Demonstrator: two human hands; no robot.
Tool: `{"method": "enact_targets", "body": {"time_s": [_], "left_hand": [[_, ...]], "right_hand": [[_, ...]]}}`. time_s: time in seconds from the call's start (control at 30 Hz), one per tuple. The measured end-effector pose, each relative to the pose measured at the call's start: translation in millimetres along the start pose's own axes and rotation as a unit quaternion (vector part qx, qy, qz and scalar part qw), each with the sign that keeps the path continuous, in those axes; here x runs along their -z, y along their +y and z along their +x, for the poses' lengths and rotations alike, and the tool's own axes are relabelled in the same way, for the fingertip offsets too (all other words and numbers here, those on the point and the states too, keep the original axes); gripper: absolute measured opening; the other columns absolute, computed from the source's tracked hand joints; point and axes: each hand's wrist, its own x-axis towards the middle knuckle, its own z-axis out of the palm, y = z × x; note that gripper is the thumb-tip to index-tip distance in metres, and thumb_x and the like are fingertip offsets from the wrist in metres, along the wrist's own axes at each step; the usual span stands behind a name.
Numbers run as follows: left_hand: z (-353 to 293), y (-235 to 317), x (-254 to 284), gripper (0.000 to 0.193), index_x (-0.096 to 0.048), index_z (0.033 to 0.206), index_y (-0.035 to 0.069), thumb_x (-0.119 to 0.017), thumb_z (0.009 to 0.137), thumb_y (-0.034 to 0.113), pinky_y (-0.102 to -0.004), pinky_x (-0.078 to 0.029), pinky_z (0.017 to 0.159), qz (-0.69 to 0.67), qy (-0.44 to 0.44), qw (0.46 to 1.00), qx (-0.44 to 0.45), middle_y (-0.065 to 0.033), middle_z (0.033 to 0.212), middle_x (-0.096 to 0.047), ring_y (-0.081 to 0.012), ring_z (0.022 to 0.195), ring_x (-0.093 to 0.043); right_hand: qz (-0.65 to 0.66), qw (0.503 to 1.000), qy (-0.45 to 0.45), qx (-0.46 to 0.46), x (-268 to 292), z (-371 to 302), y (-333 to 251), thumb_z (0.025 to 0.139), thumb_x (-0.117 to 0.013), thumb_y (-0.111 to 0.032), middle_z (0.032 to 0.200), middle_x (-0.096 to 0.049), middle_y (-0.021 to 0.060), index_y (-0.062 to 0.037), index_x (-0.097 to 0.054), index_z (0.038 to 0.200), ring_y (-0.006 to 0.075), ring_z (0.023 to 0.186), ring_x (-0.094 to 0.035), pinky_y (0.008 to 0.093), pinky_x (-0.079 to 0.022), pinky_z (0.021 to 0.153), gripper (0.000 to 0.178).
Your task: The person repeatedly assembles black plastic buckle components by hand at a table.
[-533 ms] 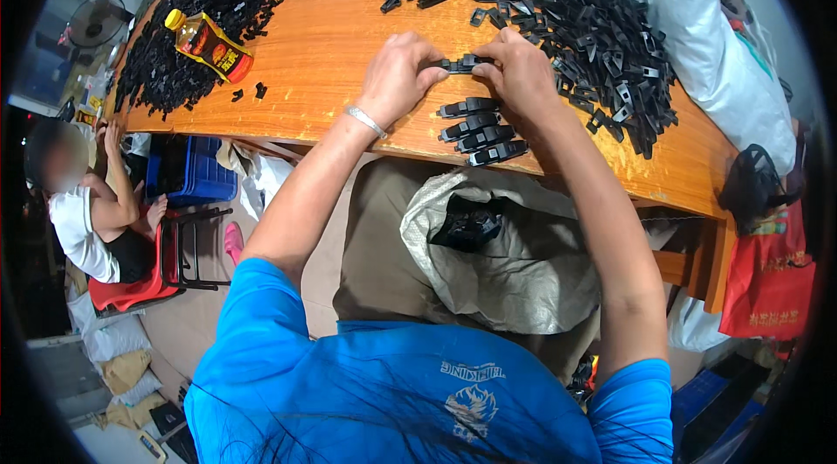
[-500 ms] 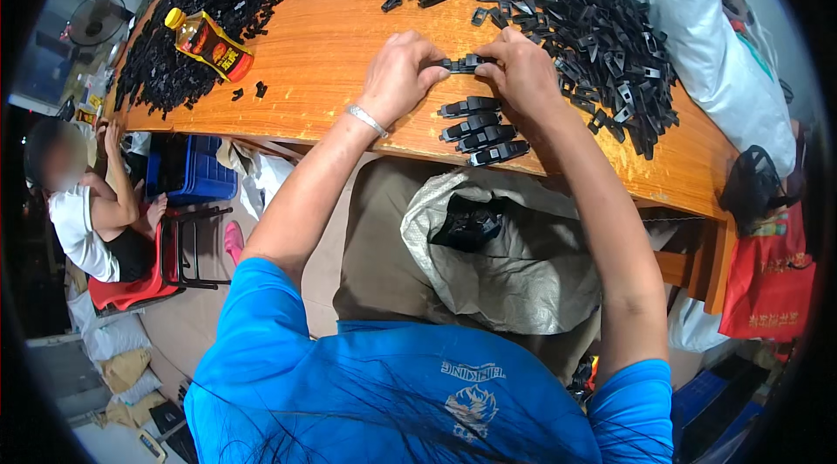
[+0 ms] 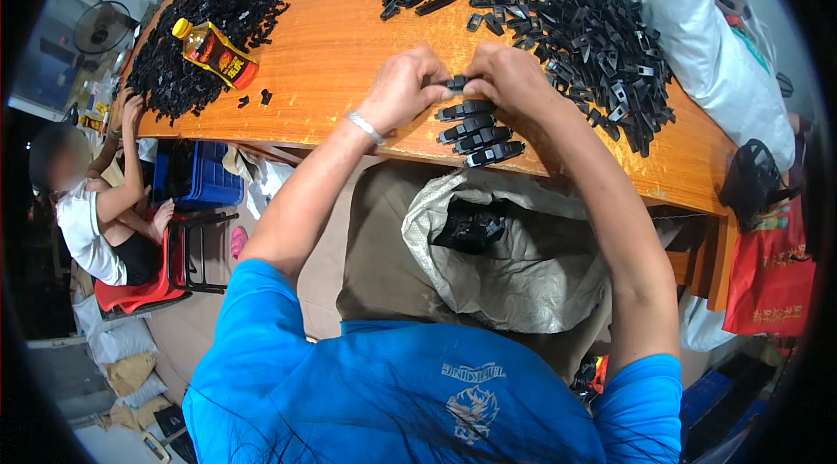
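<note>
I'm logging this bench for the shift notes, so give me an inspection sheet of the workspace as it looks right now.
Surface: orange wooden table, glossy, edge bent by the lens.
Job's things: small black plastic part pinched between both hands; row of black parts by the near edge.
Clutter: right heap of black parts, left heap, bottle lying on its side.
Hands: left hand and right hand, fingers closed on the part.
Cables: nothing seen.
Surroundings: open sack below the table edge, seated person, blue crate, red bag.
</note>
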Motion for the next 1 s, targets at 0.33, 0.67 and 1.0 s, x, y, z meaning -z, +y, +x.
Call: {"method": "enact_targets", "body": {"time_s": [0.33, 0.67, 1.0], "left_hand": [[89.0, -45.3, 1.3, 0.025, -0.077, 0.117, 0.007, -0.074, 0.094, 0.017, -0.0454, -0.056, 0.096, 0.17, 0.205, 0.963, 0.034, -0.0191, 0.114, -0.071, -0.0359, 0.111, -0.068], [81.3, -30.3, -21.5, 0.014, -0.067, 0.087, 0.006, -0.08, 0.085, 0.012, -0.0467, -0.057, 0.081, 0.198, 0.193, 0.96, 0.046, -0.0137, 0.097, -0.066, -0.035, 0.096, -0.067], [40.0, -0.6, -28.3, 0.016, -0.072, 0.107, 0.008, -0.073, 0.092, 0.012, -0.0466, -0.055, 0.083, 0.062, 0.151, 0.987, -0.008, -0.0157, 0.102, -0.064, -0.0375, 0.097, -0.065]], "right_hand": [[-0.211, 0.977, 0.029, -0.016, -0.6, 51.4, 22.6, 0.086, -0.067, -0.005, 0.114, -0.066, 0.016, -0.0048, -0.074, 0.107, 0.0382, 0.096, -0.073, 0.0455, -0.06, 0.085, 0.023], [-0.253, 0.967, -0.008, -0.017, -6.1, 59.6, 43.6, 0.086, -0.067, -0.005, 0.11, -0.071, 0.0203, -0.0024, -0.072, 0.097, 0.0368, 0.094, -0.075, 0.0438, -0.061, 0.082, 0.012], [0.012, 0.986, 0.036, -0.164, -2.0, 3.5, -0.4, 0.085, -0.073, -0.013, 0.104, -0.072, 0.0248, 0.0014, -0.066, 0.104, 0.0426, 0.097, -0.073, 0.0502, -0.059, 0.087, 0.024]]}}
